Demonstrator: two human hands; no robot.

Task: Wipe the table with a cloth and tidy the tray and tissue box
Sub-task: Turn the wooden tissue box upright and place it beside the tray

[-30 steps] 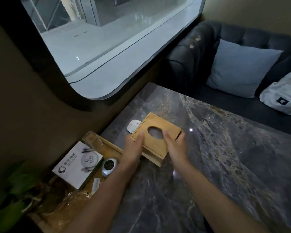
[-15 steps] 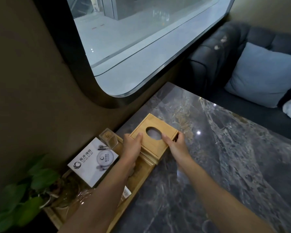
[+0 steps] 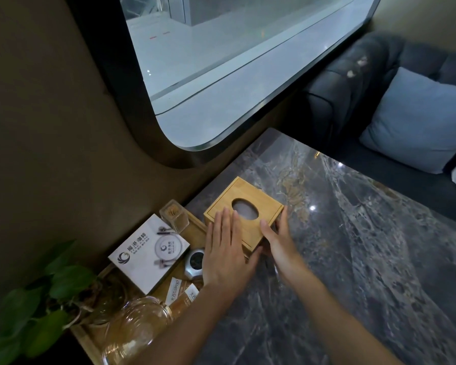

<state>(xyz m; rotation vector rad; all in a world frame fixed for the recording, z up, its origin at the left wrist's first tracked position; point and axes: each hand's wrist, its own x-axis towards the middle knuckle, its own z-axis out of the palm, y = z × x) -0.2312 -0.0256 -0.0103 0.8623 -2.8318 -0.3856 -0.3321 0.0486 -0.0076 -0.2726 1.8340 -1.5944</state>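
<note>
- The marble surface (image 3: pixel 353 259) is the biggest thing here, dark and veined, butted up against the wall under the window (image 3: pixel 234 61). No cloth anywhere in view, so my guess is you're on the tidying half of the job, not the wiping.
- Wooden tray (image 3: pixel 195 230) runs along the wall side of the surface, at your left. It's packed: a white card box (image 3: pixel 148 255), a glass jar (image 3: pixel 134 330) nearest you, a little clear toothpick holder (image 3: pixel 174 216) at the far end, a round silver gadget (image 3: pixel 194 262), some sachets (image 3: pixel 181 288). A plant (image 3: pixel 37 299) leans in over the near corner.
- Tissue box (image 3: pixel 244 210), bamboo with an oval slot on top, sits on the surface just past the tray's far end, turned a bit skew to the wall. Probably you're squaring it up against the tray (can't tell if it actually touches the tray edge, your hand's in the way).
- Your left hand (image 3: pixel 227 251) lies flat on the box lid, fingers stretched out and together, not curled round anything. Looks like it's there to press and steer rather than lift.
- Your right hand (image 3: pixel 279 241) cups the box's right side and near corner, fingers loosely spread along the wood, thumb on the lid edge. A light bracing hold, so the box can slide without tipping.
</note>
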